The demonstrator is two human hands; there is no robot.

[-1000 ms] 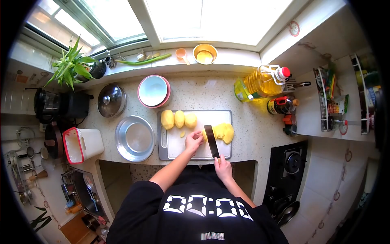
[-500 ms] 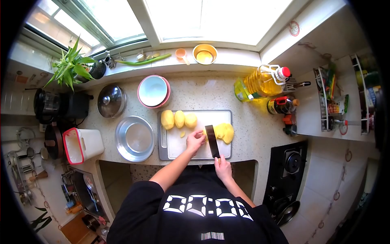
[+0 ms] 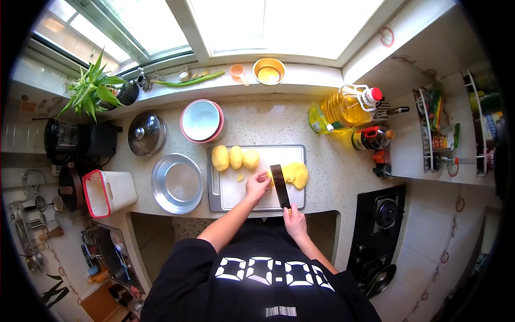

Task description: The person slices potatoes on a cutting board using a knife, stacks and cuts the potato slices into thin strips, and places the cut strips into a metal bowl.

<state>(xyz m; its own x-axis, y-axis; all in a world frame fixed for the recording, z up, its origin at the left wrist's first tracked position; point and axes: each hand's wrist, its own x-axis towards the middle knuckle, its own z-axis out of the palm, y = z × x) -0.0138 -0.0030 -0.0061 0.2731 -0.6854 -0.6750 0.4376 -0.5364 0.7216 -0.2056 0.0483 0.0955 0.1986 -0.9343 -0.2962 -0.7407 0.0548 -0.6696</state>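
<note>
Left hand [image 3: 257, 184] shifted rightward | flat dark knife [image 3: 279, 185] | rounded potato slices [image 3: 296, 175]

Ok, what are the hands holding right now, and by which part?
Right hand: the knife, by its handle. Left hand: fingertips at the potato piece beside the blade; grip unclear.

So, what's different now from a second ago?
Very little: the left hand seems to have edged slightly rightward. Nothing was visibly grasped or released; the right hand still holds the knife. The cutting board and the three potatoes stayed put.
</note>
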